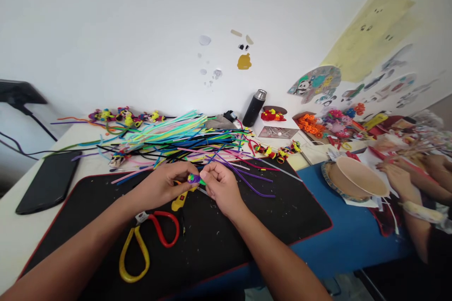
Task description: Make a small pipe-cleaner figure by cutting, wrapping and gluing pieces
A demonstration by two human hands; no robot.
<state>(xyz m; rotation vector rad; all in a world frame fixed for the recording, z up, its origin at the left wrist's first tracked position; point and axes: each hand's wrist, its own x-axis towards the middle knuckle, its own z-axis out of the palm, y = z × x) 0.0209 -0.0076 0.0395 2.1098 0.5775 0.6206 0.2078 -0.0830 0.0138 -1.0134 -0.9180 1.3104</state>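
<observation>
Above the black mat (254, 240), my left hand (165, 184) and my right hand (224, 189) meet at a small purple and green pipe-cleaner piece (194, 178). The fingertips of my left hand pinch its purple part. Thumb and fingers of my right hand close on the green end; part of it is hidden inside the grip. Just below my left hand lies a yellow tool (178, 202), perhaps a utility knife, partly covered by the hand. Nearer to me rests a cutting tool with one red and one yellow loop handle (134, 263), its blades hidden under my left forearm.
Loose pipe cleaners (169, 138) pile up behind the mat, with small finished figures (125, 116) at the back left. A phone (49, 182) lies at left. A black flask (254, 109) stands by the wall. Another person's hands (397, 178) are at right, beside a bowl (362, 176).
</observation>
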